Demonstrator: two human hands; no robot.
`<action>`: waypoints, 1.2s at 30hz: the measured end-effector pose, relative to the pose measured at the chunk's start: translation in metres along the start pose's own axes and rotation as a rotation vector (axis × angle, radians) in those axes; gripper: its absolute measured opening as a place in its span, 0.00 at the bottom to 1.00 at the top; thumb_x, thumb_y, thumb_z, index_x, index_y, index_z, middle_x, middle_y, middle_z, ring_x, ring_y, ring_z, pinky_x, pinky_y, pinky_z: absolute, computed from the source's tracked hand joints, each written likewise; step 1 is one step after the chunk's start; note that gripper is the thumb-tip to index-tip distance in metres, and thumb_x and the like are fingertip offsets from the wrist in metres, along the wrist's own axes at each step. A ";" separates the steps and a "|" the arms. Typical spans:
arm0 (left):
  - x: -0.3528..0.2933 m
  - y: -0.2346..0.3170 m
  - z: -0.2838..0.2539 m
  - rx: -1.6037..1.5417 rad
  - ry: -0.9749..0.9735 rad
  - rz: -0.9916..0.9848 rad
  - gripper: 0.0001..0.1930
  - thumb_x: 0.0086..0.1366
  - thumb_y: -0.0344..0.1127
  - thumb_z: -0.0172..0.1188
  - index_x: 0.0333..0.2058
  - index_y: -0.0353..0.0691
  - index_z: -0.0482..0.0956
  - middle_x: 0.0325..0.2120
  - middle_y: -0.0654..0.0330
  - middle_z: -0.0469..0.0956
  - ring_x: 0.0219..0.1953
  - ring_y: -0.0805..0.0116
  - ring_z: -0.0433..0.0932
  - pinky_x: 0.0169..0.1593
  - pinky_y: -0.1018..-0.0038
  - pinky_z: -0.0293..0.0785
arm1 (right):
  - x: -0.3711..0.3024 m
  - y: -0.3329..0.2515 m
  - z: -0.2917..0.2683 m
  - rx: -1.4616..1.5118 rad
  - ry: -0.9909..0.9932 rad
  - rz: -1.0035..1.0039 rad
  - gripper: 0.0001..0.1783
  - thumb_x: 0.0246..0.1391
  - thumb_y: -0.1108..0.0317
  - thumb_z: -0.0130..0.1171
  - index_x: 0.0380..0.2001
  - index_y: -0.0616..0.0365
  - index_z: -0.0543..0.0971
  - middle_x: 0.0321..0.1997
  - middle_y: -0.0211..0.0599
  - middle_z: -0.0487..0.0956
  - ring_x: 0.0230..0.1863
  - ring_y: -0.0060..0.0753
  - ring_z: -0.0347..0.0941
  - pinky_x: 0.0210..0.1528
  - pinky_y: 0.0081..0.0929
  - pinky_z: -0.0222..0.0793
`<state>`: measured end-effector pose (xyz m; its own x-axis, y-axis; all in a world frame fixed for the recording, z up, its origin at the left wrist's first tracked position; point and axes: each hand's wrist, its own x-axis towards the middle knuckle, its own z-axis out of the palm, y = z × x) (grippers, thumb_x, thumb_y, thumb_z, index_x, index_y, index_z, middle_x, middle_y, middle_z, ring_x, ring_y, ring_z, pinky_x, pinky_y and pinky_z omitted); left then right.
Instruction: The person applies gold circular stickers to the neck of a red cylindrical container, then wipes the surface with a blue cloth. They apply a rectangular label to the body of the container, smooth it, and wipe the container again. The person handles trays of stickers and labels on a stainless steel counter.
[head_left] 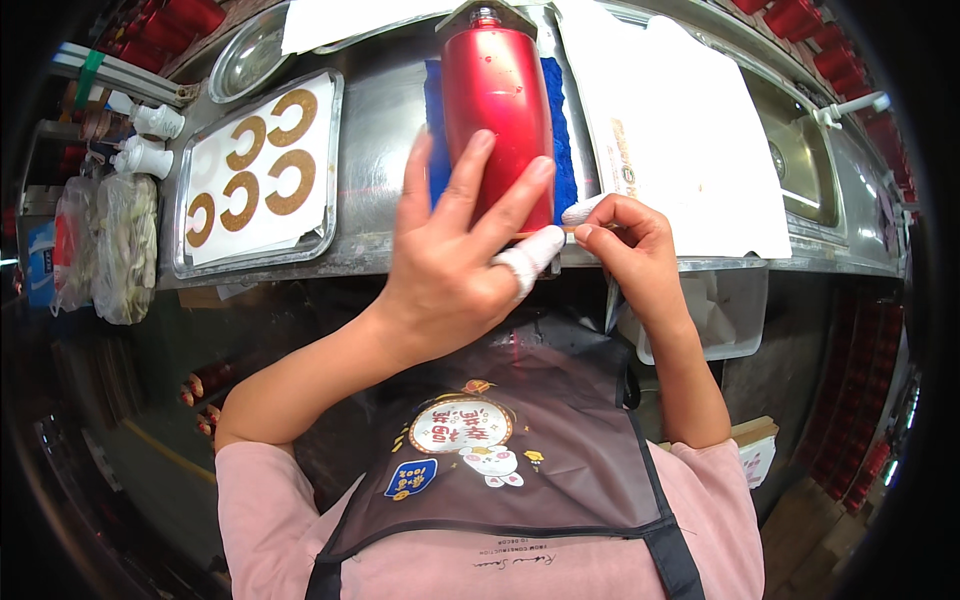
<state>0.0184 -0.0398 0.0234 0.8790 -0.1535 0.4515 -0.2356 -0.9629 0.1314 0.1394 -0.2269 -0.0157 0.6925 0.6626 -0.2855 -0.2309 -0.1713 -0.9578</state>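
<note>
A glossy red bottle (497, 110) lies on a blue cloth (566, 140), its threaded neck pointing away from me and its base toward me. My left hand (455, 250) rests over the bottle's lower part with fingers spread; its thumb, in a white covering, lies along the base edge. Just right of the base, my right hand (640, 250) is closed in a pinch, thumb against fingertips, with a white covering on one finger. What the pinch holds, if anything, is too small to make out; a thin orange-brown edge shows along the base between both hands.
To the left stands a metal tray (335, 150) with gold C-shaped pieces on white sheets. White paper (690, 130) covers the counter at right, beside a metal sink (785, 150). A round metal bowl (245, 55) sits at the back left. Below the counter hangs a clear plastic bin (735, 310).
</note>
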 end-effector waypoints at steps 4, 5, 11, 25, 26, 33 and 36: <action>0.004 -0.005 0.020 0.048 0.124 -0.089 0.19 0.53 0.39 0.69 0.46 0.49 0.87 0.58 0.50 0.77 0.61 0.45 0.74 0.65 0.35 0.56 | 0.000 0.000 0.003 -0.068 -0.013 -0.029 0.06 0.55 0.72 0.65 0.27 0.62 0.78 0.33 0.26 0.77 0.27 0.11 0.68 0.30 0.13 0.62; 0.000 -0.007 0.021 -0.104 0.132 -0.182 0.27 0.50 0.36 0.73 0.53 0.48 0.84 0.59 0.49 0.76 0.62 0.48 0.74 0.67 0.39 0.55 | 0.000 0.000 0.003 -0.097 -0.003 -0.024 0.06 0.55 0.72 0.65 0.27 0.62 0.79 0.34 0.27 0.77 0.27 0.11 0.68 0.30 0.13 0.62; -0.035 -0.013 0.020 -0.306 0.160 -0.262 0.37 0.50 0.33 0.76 0.61 0.41 0.76 0.65 0.45 0.69 0.66 0.44 0.70 0.69 0.41 0.51 | -0.010 -0.017 0.003 -0.045 -0.030 -0.003 0.07 0.56 0.72 0.66 0.27 0.60 0.78 0.27 0.21 0.74 0.23 0.06 0.64 0.25 0.11 0.54; -0.057 -0.008 0.005 -0.166 -0.004 -0.200 0.26 0.51 0.27 0.74 0.52 0.41 0.83 0.66 0.39 0.65 0.65 0.41 0.70 0.69 0.39 0.48 | -0.007 -0.015 -0.009 0.007 -0.003 -0.010 0.06 0.56 0.73 0.65 0.27 0.63 0.79 0.26 0.22 0.76 0.25 0.07 0.67 0.28 0.12 0.60; -0.054 -0.008 0.003 -0.150 0.000 -0.187 0.26 0.51 0.27 0.74 0.51 0.43 0.84 0.66 0.39 0.66 0.64 0.42 0.71 0.69 0.39 0.49 | -0.006 -0.013 -0.008 0.004 -0.006 -0.004 0.06 0.56 0.73 0.65 0.27 0.62 0.79 0.26 0.21 0.76 0.25 0.07 0.67 0.28 0.12 0.60; -0.028 -0.007 -0.002 -0.016 0.042 -0.110 0.22 0.51 0.33 0.70 0.47 0.56 0.87 0.60 0.47 0.75 0.56 0.43 0.79 0.62 0.36 0.60 | -0.002 -0.006 -0.006 -0.012 -0.014 0.018 0.06 0.56 0.73 0.65 0.27 0.61 0.79 0.24 0.20 0.76 0.25 0.07 0.67 0.27 0.12 0.59; -0.018 -0.008 -0.007 0.024 0.029 -0.032 0.17 0.52 0.35 0.67 0.43 0.53 0.88 0.57 0.49 0.78 0.56 0.42 0.78 0.61 0.34 0.60 | 0.000 -0.004 -0.004 -0.040 -0.014 0.014 0.06 0.56 0.72 0.66 0.28 0.62 0.79 0.24 0.20 0.76 0.25 0.07 0.67 0.27 0.12 0.59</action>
<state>0.0019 -0.0280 0.0201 0.8736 -0.1166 0.4725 -0.1973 -0.9724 0.1247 0.1429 -0.2294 -0.0123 0.6795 0.6701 -0.2987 -0.2126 -0.2098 -0.9543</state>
